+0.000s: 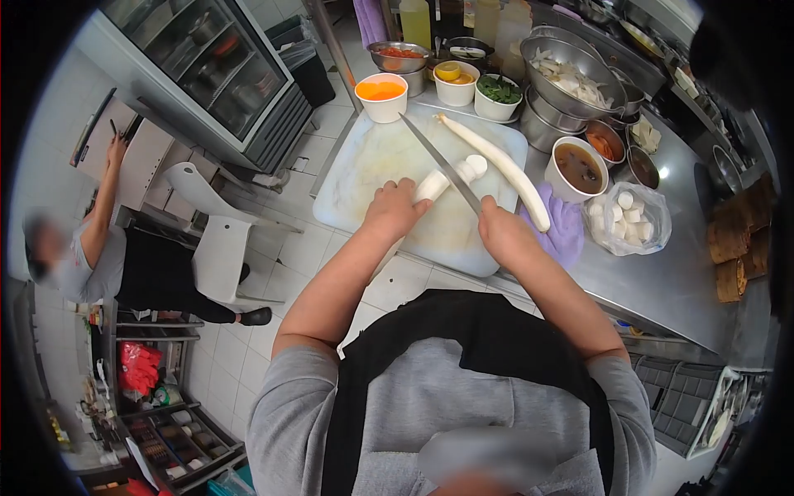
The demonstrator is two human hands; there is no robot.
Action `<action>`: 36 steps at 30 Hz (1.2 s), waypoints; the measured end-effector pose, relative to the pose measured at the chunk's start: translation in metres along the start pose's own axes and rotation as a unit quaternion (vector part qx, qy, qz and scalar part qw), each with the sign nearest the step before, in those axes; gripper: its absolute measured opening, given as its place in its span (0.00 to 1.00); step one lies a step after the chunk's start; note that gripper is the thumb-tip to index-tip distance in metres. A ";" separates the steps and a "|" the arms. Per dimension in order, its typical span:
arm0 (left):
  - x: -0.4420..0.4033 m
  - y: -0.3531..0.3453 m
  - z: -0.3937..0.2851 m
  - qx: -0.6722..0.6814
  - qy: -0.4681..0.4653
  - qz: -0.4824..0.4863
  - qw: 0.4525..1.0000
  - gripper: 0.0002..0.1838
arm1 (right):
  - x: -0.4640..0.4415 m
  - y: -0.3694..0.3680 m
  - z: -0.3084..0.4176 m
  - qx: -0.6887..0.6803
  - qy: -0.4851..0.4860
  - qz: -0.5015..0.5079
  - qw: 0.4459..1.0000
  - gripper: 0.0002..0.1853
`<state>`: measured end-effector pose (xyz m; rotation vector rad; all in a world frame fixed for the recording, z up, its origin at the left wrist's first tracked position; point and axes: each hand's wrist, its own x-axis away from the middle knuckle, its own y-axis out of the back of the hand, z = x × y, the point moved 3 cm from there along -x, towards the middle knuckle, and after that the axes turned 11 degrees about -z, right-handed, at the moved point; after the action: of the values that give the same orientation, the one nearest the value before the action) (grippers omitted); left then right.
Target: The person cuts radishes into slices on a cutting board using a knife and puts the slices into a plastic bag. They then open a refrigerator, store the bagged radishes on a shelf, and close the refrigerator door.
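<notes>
A steel table [670, 285] supports a pale cutting board [376, 157]; a long white vegetable [506, 164] lies in one piece on the board, to the right of the knife [441, 162]; a clear bag [659, 231] of white chunks sits to the board's right; the right hand [506, 237] is closed around the knife's handle end; the left hand [394, 211] grips a shorter length [431, 185] on the board, under the slanting blade; short pieces [477, 164] lie just beyond it; the present step appears to be slicing; the next move seemingly calls for a steady hold, left hand clear of the edge.
</notes>
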<state>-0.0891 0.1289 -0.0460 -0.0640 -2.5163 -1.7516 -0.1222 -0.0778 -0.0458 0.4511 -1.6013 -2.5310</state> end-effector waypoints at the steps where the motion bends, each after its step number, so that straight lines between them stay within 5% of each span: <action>1: 0.000 0.003 -0.001 0.009 -0.007 -0.019 1.000 0.33 | 0.002 0.001 0.002 0.011 -0.005 0.000 1.000 0.09; 14: -0.028 0.009 -0.020 -0.038 -0.057 0.082 0.994 0.33 | 0.006 0.008 0.010 0.080 -0.006 0.088 0.993 0.07; 26: -0.028 0.007 -0.012 0.028 -0.070 0.064 0.995 0.30 | -0.033 -0.023 0.013 0.049 -0.004 0.142 0.989 0.09; 36: -0.028 0.009 -0.005 0.006 -0.044 0.072 0.996 0.28 | -0.013 0.000 0.016 0.006 0.001 0.064 0.998 0.08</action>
<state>-0.0603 0.1275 -0.0377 -0.3198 -2.5114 -1.7142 -0.1153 -0.0604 -0.0371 0.3396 -1.5914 -2.4272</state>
